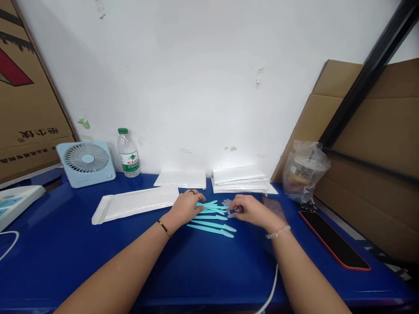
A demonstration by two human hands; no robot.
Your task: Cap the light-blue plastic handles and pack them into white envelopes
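Note:
Several turquoise eyebrow razors [212, 228] lie on the blue table, some loosely side by side, others crossed in a small pile. My left hand [188, 205] is closed at the handle ends of the pile, thumb and fingers around one razor. Opposite it, my right hand [248, 210] pinches at that razor's tip, where a small clear piece like a cap shows at the fingertips. A few more clear plastic caps [226, 202] lie beside these fingers, partly hidden by them. Which exact piece the right fingertips grip is hard to make out.
A long white bubble mailer [137, 203] lies left of my hands. Flat white mailers [240, 178] are stacked by the wall. A fan [87, 163] and a water bottle [128, 155] stand at back left. At right are a red-edged phone [334, 240] and a bagged cup [304, 172].

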